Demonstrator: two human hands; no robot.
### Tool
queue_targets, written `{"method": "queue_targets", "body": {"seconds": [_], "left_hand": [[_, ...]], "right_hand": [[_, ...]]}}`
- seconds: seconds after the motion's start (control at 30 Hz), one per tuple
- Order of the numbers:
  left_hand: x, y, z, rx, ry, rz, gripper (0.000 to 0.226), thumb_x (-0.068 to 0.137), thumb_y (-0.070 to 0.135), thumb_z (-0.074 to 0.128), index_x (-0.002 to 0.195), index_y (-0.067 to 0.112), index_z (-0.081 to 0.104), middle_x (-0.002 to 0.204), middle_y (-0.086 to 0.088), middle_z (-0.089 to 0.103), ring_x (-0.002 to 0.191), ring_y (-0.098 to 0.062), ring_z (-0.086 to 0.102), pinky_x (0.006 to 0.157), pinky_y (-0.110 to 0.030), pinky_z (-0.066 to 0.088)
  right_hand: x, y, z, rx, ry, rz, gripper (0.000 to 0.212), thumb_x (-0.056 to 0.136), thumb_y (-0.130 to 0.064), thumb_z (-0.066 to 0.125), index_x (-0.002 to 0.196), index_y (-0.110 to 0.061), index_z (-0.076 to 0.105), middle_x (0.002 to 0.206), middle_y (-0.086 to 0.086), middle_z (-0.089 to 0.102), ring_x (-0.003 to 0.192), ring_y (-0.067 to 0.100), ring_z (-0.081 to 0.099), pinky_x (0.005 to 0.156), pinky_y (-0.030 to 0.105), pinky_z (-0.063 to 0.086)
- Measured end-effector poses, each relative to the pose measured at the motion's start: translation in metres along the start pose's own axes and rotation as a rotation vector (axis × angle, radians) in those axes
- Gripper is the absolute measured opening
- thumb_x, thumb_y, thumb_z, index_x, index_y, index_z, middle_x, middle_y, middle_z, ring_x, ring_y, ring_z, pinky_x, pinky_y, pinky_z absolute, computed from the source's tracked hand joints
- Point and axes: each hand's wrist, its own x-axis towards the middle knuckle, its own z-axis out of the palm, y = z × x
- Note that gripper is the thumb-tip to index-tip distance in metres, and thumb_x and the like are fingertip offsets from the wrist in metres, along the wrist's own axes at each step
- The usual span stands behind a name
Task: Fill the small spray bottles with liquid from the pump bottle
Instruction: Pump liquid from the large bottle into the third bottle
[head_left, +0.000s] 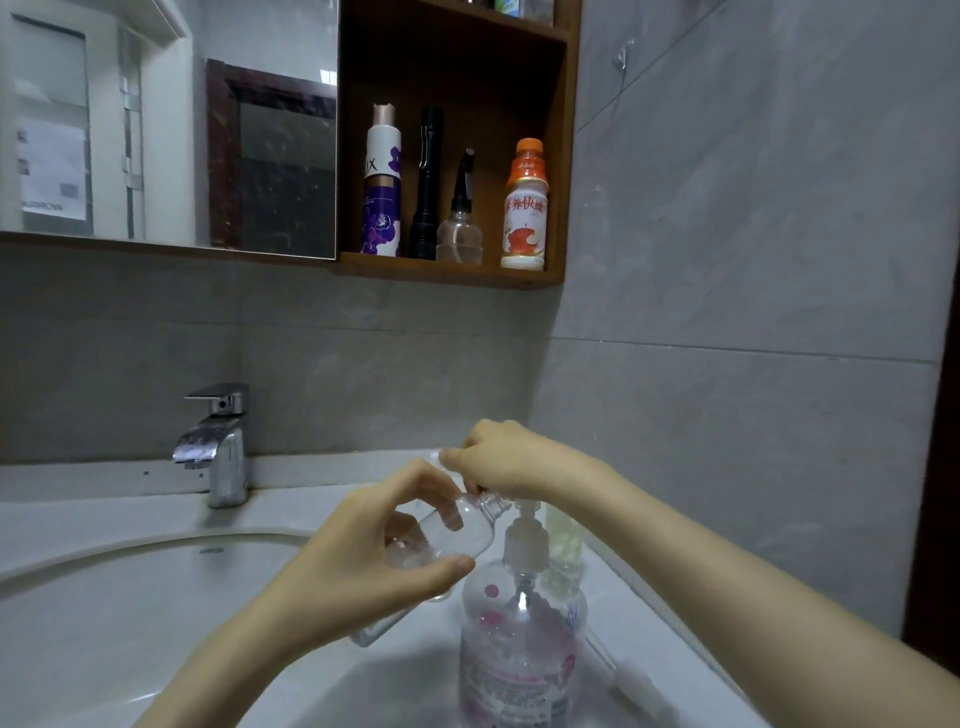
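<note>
Fingers of the left hand (358, 561) curl round the small bottle (467, 530); the right hand (509, 462) clasps the pump (525, 540).

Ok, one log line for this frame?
left hand: holds small spray bottle tilted, uncapped neck at pump bottle spout | right hand: grips its pump head | flow: cannot tell

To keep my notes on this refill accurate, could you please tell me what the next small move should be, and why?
Probably press the pump head down with the right hand. That hand curls over it, while the left hand holds the small spray bottle tilted, its uncapped neck seemingly right beside the spout, which the hand hides. The pump bottle stands upright below.
</note>
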Motion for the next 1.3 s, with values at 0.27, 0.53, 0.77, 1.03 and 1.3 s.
{"method": "queue_targets", "body": {"seconds": [0.27,0.53,0.77,1.03,1.3], "left_hand": [[0.001,-0.004,0.002,0.011,-0.018,-0.015,0.033,0.061,0.044,0.07,0.089,0.038,0.054,0.095,0.012,0.064,0.06,-0.018,0.06,0.061,-0.03,0.047],[-0.001,0.001,0.002,-0.017,-0.003,-0.017,0.033,0.062,0.044,0.07,0.089,0.037,0.054,0.095,0.012,0.063,0.057,-0.014,0.059,0.059,-0.026,0.047],[-0.001,-0.003,0.003,0.019,-0.017,-0.009,0.034,0.061,0.04,0.07,0.09,0.036,0.053,0.095,0.011,0.062,0.06,-0.025,0.059,0.059,-0.03,0.047],[0.0,-0.001,0.004,0.0,0.009,0.009,0.033,0.062,0.043,0.071,0.089,0.039,0.054,0.095,0.012,0.062,0.058,-0.022,0.059,0.057,-0.021,0.045],[0.0,-0.002,0.007,0.012,-0.021,-0.029,0.034,0.06,0.042,0.069,0.088,0.039,0.051,0.095,0.014,0.061,0.055,-0.01,0.055,0.055,-0.018,0.04]], "right_hand": [[-0.011,0.0,0.004,0.08,-0.057,0.023,0.038,0.102,-0.019,0.026,0.112,0.002,0.056,0.117,0.021,0.054,0.088,0.027,0.044,0.075,0.031,0.035],[-0.007,-0.001,0.0,0.016,-0.01,0.006,0.039,0.098,-0.038,0.033,0.084,-0.008,0.054,0.094,0.012,0.054,0.073,0.026,0.05,0.061,0.03,0.038],[-0.008,0.0,0.007,0.043,-0.067,0.01,0.039,0.102,-0.02,0.023,0.111,0.0,0.056,0.121,0.02,0.055,0.099,0.032,0.052,0.086,0.037,0.042],[-0.003,0.001,0.001,0.01,-0.029,0.025,0.037,0.097,-0.04,0.033,0.092,-0.009,0.053,0.096,0.012,0.055,0.079,0.028,0.051,0.062,0.03,0.039],[-0.012,-0.001,0.002,0.045,-0.08,-0.001,0.034,0.102,-0.017,0.026,0.111,0.0,0.054,0.094,0.014,0.048,0.084,0.026,0.047,0.066,0.029,0.037]]}}
